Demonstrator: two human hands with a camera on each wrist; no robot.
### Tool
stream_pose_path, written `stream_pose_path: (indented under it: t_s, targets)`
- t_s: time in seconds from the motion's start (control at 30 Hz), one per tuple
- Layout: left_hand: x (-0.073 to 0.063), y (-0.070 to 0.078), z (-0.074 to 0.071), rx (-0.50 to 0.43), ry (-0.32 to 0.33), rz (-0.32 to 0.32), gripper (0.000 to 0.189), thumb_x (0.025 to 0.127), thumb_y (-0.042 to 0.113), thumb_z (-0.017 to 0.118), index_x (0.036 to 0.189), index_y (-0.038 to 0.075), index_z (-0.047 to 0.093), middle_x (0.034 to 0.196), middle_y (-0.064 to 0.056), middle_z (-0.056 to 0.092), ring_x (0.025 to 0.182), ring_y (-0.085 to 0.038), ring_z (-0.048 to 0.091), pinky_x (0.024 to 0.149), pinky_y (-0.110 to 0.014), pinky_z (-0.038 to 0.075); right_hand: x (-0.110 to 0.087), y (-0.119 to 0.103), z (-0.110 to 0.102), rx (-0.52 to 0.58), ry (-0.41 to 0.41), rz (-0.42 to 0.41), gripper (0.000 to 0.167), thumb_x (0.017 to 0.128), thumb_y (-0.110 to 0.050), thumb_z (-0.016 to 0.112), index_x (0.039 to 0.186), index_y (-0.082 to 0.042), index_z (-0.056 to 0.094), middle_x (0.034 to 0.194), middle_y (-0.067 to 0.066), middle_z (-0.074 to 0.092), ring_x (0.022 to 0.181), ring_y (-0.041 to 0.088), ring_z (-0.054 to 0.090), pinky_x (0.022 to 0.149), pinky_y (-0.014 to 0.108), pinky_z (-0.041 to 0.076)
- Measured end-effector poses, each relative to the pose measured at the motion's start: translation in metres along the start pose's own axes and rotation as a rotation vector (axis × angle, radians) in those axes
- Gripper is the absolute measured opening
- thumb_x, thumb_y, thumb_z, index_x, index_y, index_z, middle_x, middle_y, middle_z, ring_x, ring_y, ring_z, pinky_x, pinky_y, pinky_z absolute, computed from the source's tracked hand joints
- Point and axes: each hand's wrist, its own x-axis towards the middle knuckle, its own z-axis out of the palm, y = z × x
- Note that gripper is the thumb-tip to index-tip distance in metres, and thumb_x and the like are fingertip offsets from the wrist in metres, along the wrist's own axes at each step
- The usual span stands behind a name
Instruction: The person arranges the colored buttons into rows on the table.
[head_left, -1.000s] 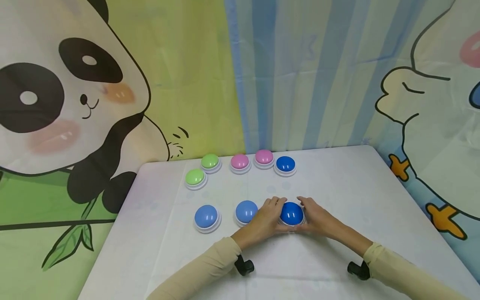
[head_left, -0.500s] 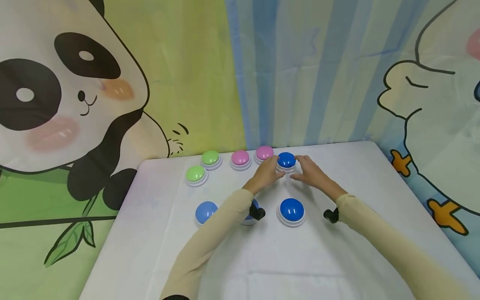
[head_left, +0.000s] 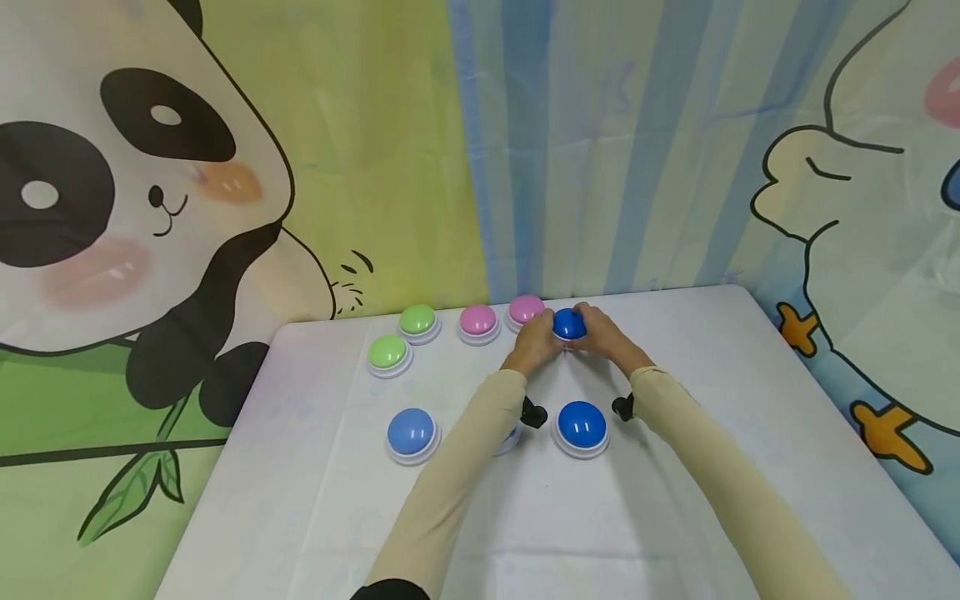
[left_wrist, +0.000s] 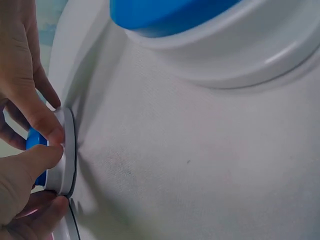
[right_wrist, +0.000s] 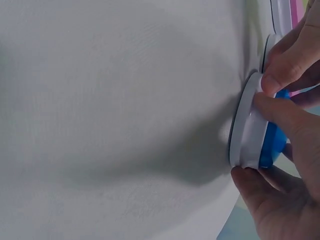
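Note:
A dark blue dome push button (head_left: 569,324) on a white round base sits near the table's far edge. My left hand (head_left: 536,342) grips it from the left and my right hand (head_left: 606,336) from the right. Both thumbs meet on the near side of its white base (right_wrist: 247,122), as the right wrist view shows. Beside my left fingers stands a pink push button (head_left: 526,308), partly covered by that hand. Closer to me is another dark blue push button (head_left: 582,425), untouched; it looms large in the left wrist view.
Two green push buttons (head_left: 387,352) and a second pink push button (head_left: 477,320) stand farther left. A lighter blue push button (head_left: 410,432) sits front left; another is mostly hidden under the left sleeve. Printed curtains hang behind the white table (head_left: 300,500).
Both hands have left the near dark blue button, reached away to the far dark blue one, and closed round its sides. The near buttons stay where they were.

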Motion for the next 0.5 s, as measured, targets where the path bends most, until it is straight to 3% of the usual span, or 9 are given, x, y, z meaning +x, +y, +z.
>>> stream_pose_path:
  t_s: [0.3,0.5]
  targets:
    - [-0.004,0.004,0.001,0.041,-0.015,0.027,0.053,0.087,0.027,0.072,0.129,0.004,0.05,0.122,-0.011,0.064,0.111,-0.021,0.062,0.102,-0.031,0.05,-0.008,0.007,-0.001,-0.053,0.038,-0.04,0.075,0.082,-0.028,0.078,0.139,0.001,0.038,0.137,0.029,0.045,0.129,0.046,0.043,0.108,0.06,0.038]
    - [-0.021,0.006,-0.013,0.092,-0.048,0.152,0.057,0.086,0.03,0.074,0.13,0.004,0.052,0.121,-0.01,0.065,0.11,-0.02,0.063,0.101,-0.03,0.051,-0.039,0.001,-0.004,-0.101,0.097,-0.124,0.073,0.079,-0.03,0.08,0.136,-0.002,0.043,0.131,0.029,0.049,0.124,0.045,0.049,0.102,0.06,0.044]
